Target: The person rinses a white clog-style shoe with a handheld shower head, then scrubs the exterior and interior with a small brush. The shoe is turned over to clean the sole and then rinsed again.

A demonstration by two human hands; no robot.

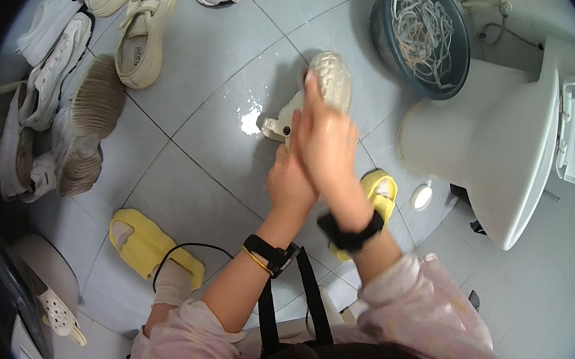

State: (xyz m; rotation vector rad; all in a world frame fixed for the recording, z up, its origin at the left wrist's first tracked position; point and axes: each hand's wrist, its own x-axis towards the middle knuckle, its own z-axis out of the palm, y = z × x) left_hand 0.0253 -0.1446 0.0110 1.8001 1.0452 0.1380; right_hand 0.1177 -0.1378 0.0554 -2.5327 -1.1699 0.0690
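Observation:
Before me a wet, cream-white shoe [336,81] is held just above the tiled floor, its toe pointing away. Its surface glistens, and a pale flap with a round black badge [287,130] sticks out on the left. My left hand [291,179] grips the shoe near its heel end, which both hands largely cover. Across it lies my right hand [330,140], slightly blurred, its fingers on the side of the shoe. Whether anything is inside the right hand is hidden.
A dark basin [382,36] of tangled shoelaces [423,39] stands at right, near a white toilet [507,144]. Several shoes [97,97] lie at upper left, with a beige sneaker [145,47] beside them. Water [251,120] shines on the tiles. Yellow slippers [140,244] are on my feet.

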